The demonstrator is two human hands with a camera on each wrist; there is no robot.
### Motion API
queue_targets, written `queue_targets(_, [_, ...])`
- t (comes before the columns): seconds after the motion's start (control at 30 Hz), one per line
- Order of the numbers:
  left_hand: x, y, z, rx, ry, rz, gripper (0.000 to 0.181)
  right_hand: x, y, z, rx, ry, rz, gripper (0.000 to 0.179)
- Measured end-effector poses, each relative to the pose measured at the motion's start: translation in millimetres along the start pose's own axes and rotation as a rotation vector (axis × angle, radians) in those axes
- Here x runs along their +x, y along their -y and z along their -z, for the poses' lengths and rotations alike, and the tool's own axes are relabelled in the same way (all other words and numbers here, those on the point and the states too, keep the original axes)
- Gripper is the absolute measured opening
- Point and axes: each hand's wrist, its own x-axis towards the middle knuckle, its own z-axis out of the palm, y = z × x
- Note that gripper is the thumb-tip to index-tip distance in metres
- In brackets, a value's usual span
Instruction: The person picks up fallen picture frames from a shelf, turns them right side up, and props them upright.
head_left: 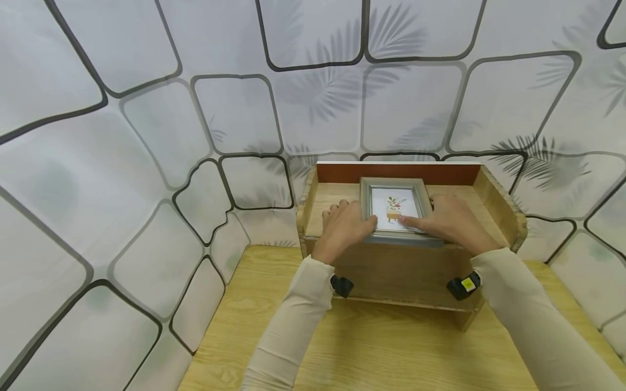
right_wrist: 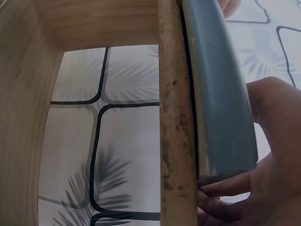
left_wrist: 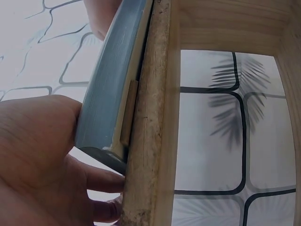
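Note:
A silver-grey picture frame with a potted-plant print lies face up, slightly tilted, on the top of a small wooden shelf unit. My left hand grips its left side, thumb on the front edge and fingers partly hidden low at the side. The right hand holds the opposite side, its thumb lying over the front near the print. Seen from the left wrist, the frame's blue-grey edge sits against the shelf board's front edge. Several right fingers reach under the frame's corner in the right wrist view.
The shelf unit stands on a yellow wood-grain table. Its raised side panels and reddish back strip border the top. Behind and to the left rises a patterned wall covering. Below the top board is an open compartment.

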Motion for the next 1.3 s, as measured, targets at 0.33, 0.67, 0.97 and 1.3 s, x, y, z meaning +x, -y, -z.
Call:
queue_targets(0.33, [2.5,0.2,-2.5,-0.009,-0.012,0.005,0.042,0.3,-0.3,-3.2,-0.043,0.016,-0.012,0.098])
queue_targets(0.67, [3.2,-1.7,-4.5,-0.058,-0.072,-0.024,0.031,-3.1,2.2,-5.5,-0.007,-0.034,-0.017,0.094])
queue_targets(0.97, [3.8,-5.3,-3.8,-0.115,-0.066,-0.055,0.031,-3.5,1.8,-3.8,0.021,-0.06,-0.011,0.087])
queue_targets(1.3, [6.4,-6.6,-1.1,-0.164,-0.092,-0.087,0.032,-6.2,7.2,4.2,0.108,-0.111,0.024,0.081])
